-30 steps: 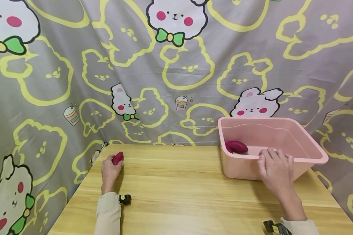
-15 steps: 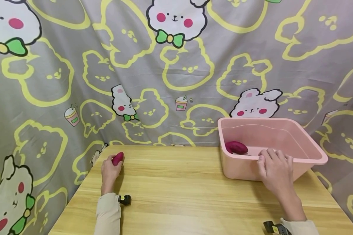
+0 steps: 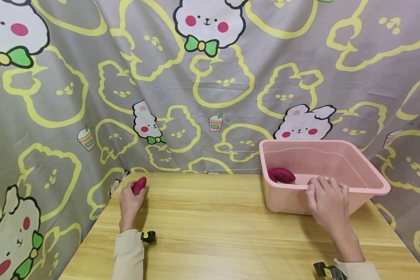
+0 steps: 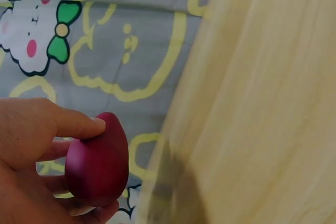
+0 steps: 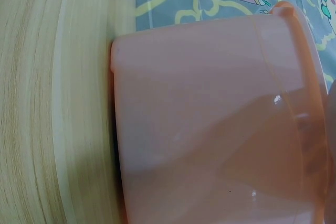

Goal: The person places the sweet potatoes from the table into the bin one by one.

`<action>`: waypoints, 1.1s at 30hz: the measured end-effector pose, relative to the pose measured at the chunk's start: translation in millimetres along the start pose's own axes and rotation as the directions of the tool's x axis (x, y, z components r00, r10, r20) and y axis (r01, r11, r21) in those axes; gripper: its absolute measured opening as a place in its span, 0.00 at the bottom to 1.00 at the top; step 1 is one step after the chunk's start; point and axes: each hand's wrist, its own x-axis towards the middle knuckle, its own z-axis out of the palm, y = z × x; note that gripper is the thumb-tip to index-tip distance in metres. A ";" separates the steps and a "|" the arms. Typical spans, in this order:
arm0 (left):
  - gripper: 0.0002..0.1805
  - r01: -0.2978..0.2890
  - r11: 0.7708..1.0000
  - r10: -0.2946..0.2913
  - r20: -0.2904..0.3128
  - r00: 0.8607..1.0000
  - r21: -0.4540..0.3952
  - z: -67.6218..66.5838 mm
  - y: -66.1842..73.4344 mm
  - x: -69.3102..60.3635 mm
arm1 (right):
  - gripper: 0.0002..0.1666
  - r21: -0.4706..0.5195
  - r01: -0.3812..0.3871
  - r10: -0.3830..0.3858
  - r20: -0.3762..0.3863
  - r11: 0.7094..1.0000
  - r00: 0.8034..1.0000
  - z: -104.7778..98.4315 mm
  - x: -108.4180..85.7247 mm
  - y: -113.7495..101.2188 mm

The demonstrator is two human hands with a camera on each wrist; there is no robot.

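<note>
My left hand [image 3: 131, 200] is at the far left of the table and holds a smooth, magenta, egg-shaped object [image 3: 139, 186]. In the left wrist view the thumb lies across the top of this magenta egg-shaped object [image 4: 100, 166], with fingers behind and below it. My right hand [image 3: 329, 202] grips the near rim of a pink plastic bin [image 3: 276, 200], fingers curled over the edge. Inside the bin's left end lies a dark magenta, rounded object [image 3: 283, 175], partly hidden by the rim. The right wrist view shows mostly the outer wall of the bin [image 5: 199, 114].
A wooden table [image 3: 210, 233] lies under both hands. Grey curtain [image 3: 224, 93] with cartoon rabbits hangs behind it and along both sides. The bin stands at the table's back right, close to the curtain.
My left hand has shifted slightly up and left, and the magenta egg-shaped object in it stands a little more upright. The right hand and bin have stayed put.
</note>
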 end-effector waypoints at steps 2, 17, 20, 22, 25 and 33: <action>0.27 -0.009 1.000 0.009 -0.004 1.000 0.001 -2.3 3.1 -0.2 | 0.16 0.002 -0.002 0.002 0.000 1.000 1.000 -0.1 0.0 -0.1; 0.25 -0.182 0.983 0.181 -0.112 0.977 0.001 -12.6 37.9 -2.0 | 0.15 -0.001 -0.007 0.007 0.006 1.000 1.000 0.5 0.7 0.9; 0.25 -0.196 0.981 0.195 -0.115 0.974 0.001 -13.3 45.4 -4.1 | 0.15 -0.001 -0.008 0.008 0.007 1.000 1.000 0.9 0.4 1.2; 0.25 -0.199 0.980 0.198 -0.117 0.973 -0.002 -13.5 49.6 -5.5 | 0.15 0.000 -0.007 0.007 0.009 1.000 1.000 0.7 0.2 1.3; 0.25 -0.197 0.980 0.196 -0.122 0.973 -0.004 -13.6 54.5 -6.8 | 0.15 -0.002 -0.006 0.006 0.010 1.000 1.000 1.1 -0.4 1.2; 0.24 -0.223 0.975 0.221 -0.141 0.965 0.001 -16.7 63.6 -8.8 | 0.15 -0.001 -0.005 0.005 0.002 1.000 1.000 1.5 -0.3 1.2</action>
